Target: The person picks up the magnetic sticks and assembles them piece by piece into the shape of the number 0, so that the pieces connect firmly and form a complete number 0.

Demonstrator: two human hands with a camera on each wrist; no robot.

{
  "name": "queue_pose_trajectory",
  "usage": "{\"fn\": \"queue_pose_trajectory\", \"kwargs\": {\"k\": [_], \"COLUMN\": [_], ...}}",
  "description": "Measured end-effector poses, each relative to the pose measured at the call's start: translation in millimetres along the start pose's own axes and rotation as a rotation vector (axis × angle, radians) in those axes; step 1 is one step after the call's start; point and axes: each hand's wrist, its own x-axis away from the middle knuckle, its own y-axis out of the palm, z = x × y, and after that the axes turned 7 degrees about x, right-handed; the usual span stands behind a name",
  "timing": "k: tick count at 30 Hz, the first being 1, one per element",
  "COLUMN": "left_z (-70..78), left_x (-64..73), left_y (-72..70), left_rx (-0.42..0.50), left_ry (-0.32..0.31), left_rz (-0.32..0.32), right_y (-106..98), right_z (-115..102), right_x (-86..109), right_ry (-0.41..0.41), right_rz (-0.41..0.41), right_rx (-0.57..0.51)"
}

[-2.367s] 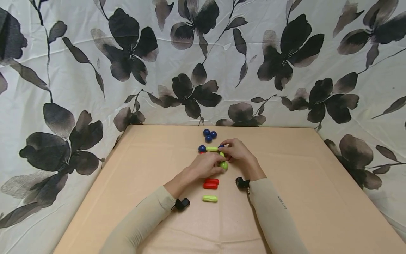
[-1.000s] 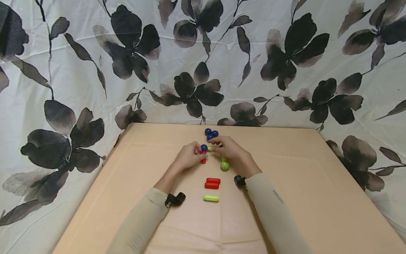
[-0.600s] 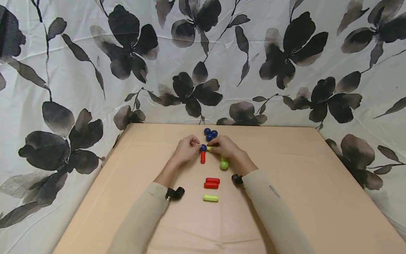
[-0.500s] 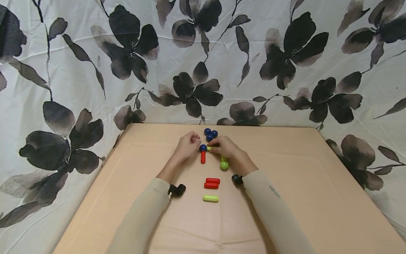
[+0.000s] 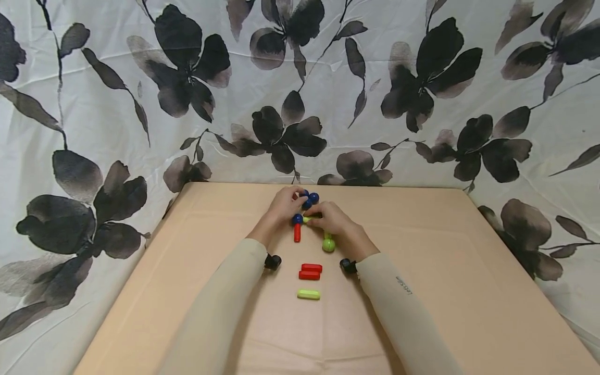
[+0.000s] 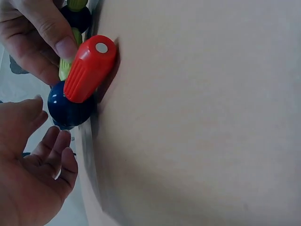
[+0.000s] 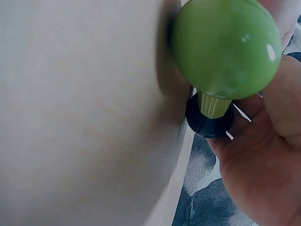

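Observation:
My right hand (image 5: 334,219) pinches a light green magnetic rod (image 5: 307,220) between thumb and fingers. This rod joins a blue ball (image 5: 297,219) at its left end, from which a red rod (image 5: 297,233) points toward me. On the right, a green ball (image 7: 225,47) and a green rod (image 7: 214,106) run to another blue ball (image 7: 211,122), mostly hidden by the right hand in the head view. My left hand (image 5: 284,203) reaches past the corner, its parted thumb and fingers right at three loose blue balls (image 5: 313,197) near the far edge.
Two red rods (image 5: 310,271) lie side by side nearer to me, with one light green rod (image 5: 309,295) in front of them. The tan-covered table (image 5: 422,271) ends at a floral cloth (image 5: 356,104) hanging behind.
My left hand has left the blue ball with the red rod and moved away from me to the loose blue balls. The right hand has shifted left along the assembly to the light green rod.

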Motion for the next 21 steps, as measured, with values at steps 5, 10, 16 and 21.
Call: {"fn": "queue_pose_trajectory", "kwargs": {"k": [5, 10, 16, 21], "left_z": [4.5, 5.4, 3.3, -1.0], "left_x": [-3.8, -4.2, -5.0, -5.5], "left_y": [2.3, 3.5, 4.6, 3.9], "left_rx": [-0.028, -0.038, -0.04, -0.048], "left_ry": [-0.017, -0.034, -0.035, -0.007], "left_rz": [-0.014, -0.022, -0.025, -0.044], "right_y": [1.5, 1.5, 1.2, 1.4], "right_z": [2.8, 2.4, 1.2, 3.0], "right_x": [-0.2, -0.8, -1.1, -1.5], "right_ry": [-0.023, -0.013, -0.008, 0.014], "right_rz": [0.01, 0.005, -0.002, -0.011], "right_rx": [-0.002, -0.01, -0.004, -0.003]}}
